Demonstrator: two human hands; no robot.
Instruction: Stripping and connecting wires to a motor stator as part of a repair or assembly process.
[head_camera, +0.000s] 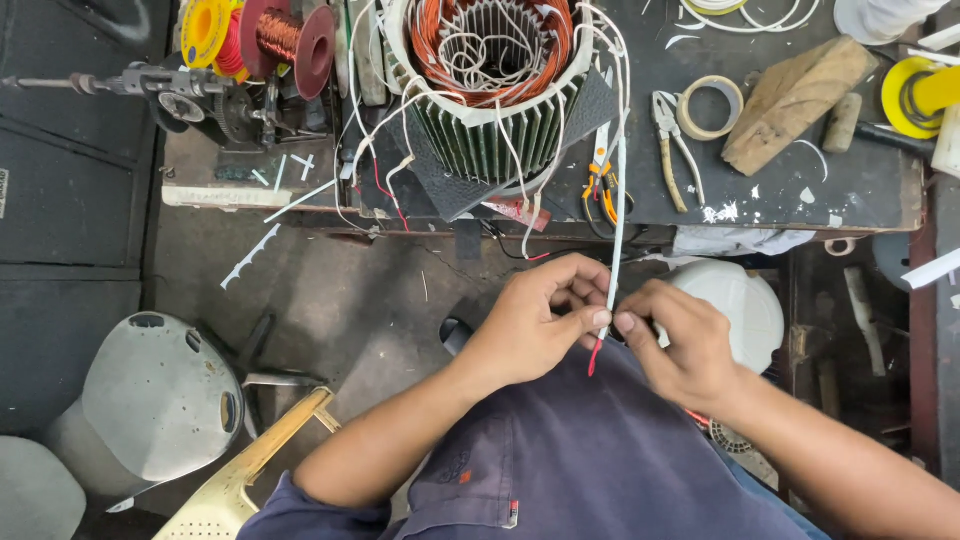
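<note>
A thin white sleeve (618, 190) is stretched taut and nearly upright from the winding of the stator (495, 85) down over the counter's edge. Its lower end is pinched at mid-frame, where a short red wire (594, 357) is seen hanging out below it.

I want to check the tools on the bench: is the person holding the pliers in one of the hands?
No. The pliers lie on the bench beside a tape roll, while the left hand and right hand pinch a thin white sleeve.
</note>
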